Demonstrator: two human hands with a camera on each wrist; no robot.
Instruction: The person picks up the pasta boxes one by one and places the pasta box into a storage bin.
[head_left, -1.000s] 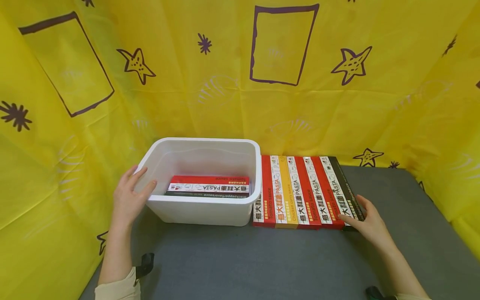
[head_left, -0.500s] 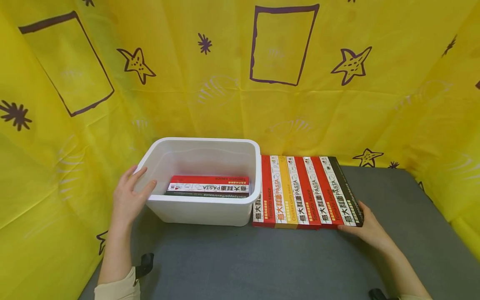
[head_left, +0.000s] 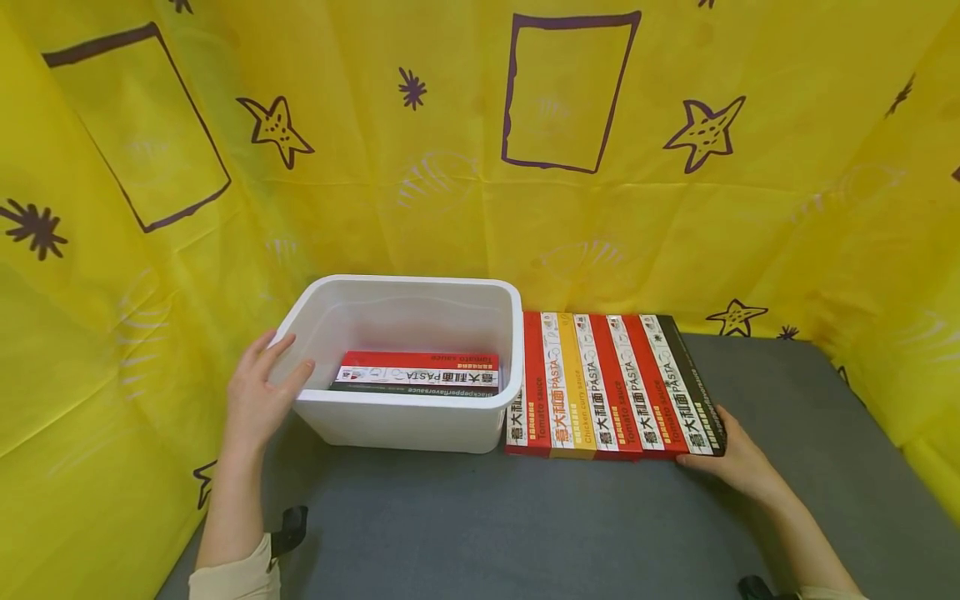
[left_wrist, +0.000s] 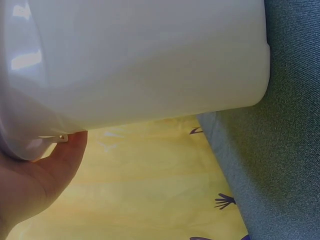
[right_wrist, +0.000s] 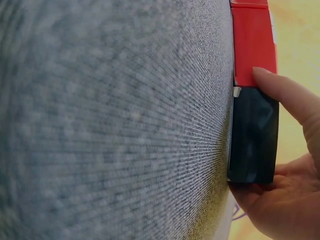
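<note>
A white plastic bin (head_left: 397, 427) stands on the table. My left hand (head_left: 262, 387) grips its left rim, the thumb over the inner side; the left wrist view shows the bin's outer wall (left_wrist: 150, 60) up close. Inside the bin lie pasta boxes (head_left: 420, 360), a red-edged and a black-edged one showing. Right of the bin, several pasta boxes (head_left: 592, 383) lie side by side in a row. My right hand (head_left: 738, 458) holds the black-edged pasta box (head_left: 686, 383) at its near right corner. In the right wrist view its thumb touches the neighbouring red box end (right_wrist: 254, 45), fingers against the black box's side.
A grey cloth-covered table (head_left: 480, 533) extends in front of the bin and to the right of the row. A yellow curtain (head_left: 465, 225) with dark drawings hangs close behind and at both sides.
My right hand has shifted slightly down and right at the black-edged box's near corner, its thumb now lower, off the top face. The left hand and bin stay put.
</note>
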